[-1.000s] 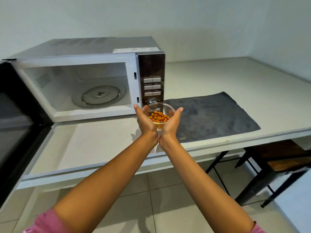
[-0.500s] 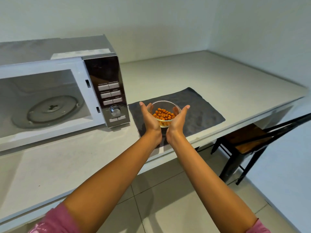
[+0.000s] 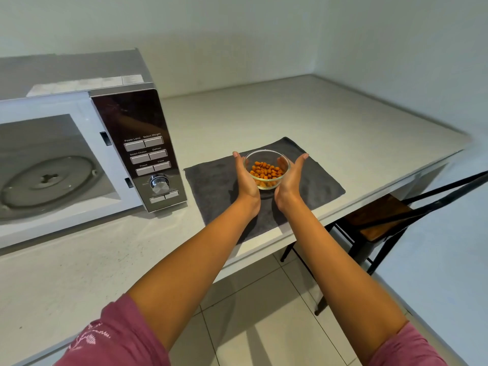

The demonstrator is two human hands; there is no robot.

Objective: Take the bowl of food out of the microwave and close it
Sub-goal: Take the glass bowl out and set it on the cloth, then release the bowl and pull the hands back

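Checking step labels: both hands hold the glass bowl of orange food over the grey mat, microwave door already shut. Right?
Not quite: in the head view the microwave is open, its turntable exposed. The rest holds: left hand and right hand hold the glass bowl over the grey mat.

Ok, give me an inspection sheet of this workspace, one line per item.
Surface: pale counter, grey cloth mat near its front edge.
Job's things: glass bowl of orange food over the mat; microwave cavity open, turntable bare, door out of view.
Clutter: nothing seen.
Hands: left hand and right hand cup the bowl from either side, palms facing.
Cables: nothing seen.
Surroundings: plain walls, tiled floor, wooden-seated stool with black metal frame under the counter's right end.
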